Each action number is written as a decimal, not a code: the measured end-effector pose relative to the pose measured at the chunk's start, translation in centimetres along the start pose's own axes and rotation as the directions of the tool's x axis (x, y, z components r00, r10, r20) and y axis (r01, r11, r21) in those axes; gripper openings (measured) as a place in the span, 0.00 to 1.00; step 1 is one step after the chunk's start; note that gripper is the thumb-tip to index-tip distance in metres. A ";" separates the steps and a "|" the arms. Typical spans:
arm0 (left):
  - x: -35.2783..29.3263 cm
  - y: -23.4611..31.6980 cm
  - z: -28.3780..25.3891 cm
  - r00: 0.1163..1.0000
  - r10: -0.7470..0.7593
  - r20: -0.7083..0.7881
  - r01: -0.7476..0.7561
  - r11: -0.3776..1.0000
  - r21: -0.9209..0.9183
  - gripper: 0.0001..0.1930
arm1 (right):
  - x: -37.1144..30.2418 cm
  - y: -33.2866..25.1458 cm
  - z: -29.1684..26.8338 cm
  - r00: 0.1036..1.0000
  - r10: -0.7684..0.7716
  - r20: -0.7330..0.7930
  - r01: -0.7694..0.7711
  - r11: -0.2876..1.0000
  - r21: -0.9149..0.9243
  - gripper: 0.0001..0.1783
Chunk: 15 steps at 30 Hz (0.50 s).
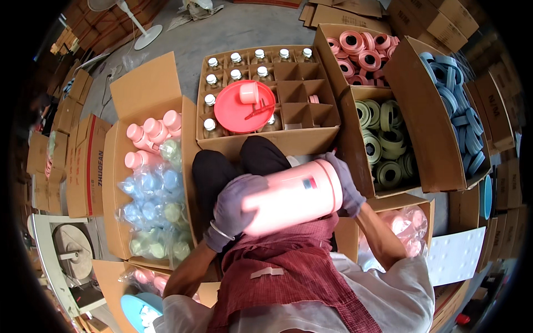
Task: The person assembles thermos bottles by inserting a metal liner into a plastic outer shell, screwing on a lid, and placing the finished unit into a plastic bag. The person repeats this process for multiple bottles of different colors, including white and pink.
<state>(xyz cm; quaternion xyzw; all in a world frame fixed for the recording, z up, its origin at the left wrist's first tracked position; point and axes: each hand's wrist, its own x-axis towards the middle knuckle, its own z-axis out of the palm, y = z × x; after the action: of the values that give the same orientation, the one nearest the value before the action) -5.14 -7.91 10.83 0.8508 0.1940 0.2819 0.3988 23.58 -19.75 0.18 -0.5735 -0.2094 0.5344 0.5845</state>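
Note:
Across my lap lies a wide pink thermos body (294,197), tilted, with a small blue-and-red label on its side and a raised rim at its right end. My left hand (236,202), in a grey glove, is closed round its left end. At the rimmed end, my right hand (345,183), also gloved, grips the thermos body; some of its fingers are hidden behind it. Beyond my knees, a red-pink plate (230,111) rests on bottles in a divided carton. On the plate are a pink cup (249,93) and a small red tool (260,110).
The divided carton (308,136) holds several silver-capped bottles (236,58). At left, an open carton (114,194) has pink flasks and bagged blue and green ones. Right-hand cartons hold pink rings (369,60), green rings (390,174) and blue handled parts (461,105).

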 end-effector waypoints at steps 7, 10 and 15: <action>0.5 -2.1 -0.9 0.980 -0.128 0.151 0.137 0.989 -0.050 0.16 | -1.1 3.5 -0.4 0.940 -0.342 -0.007 0.334 0.922 -0.195 0.25; -1.4 -3.7 -0.5 0.954 -0.279 0.105 0.286 0.957 -0.051 0.13 | -3.8 -3.0 4.1 0.766 -0.573 0.291 0.630 0.760 -0.160 0.24; 1.6 -0.6 -0.3 0.991 0.131 0.014 -0.132 0.986 0.104 0.10 | -3.4 -4.2 3.8 0.996 0.084 -0.043 -0.078 0.989 0.125 0.23</action>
<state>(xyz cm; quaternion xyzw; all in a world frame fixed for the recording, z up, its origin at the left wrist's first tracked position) -4.14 -6.43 11.03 0.8825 0.1507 0.2941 0.3347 20.80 -20.07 6.17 -0.5571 -0.1387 0.5556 0.6015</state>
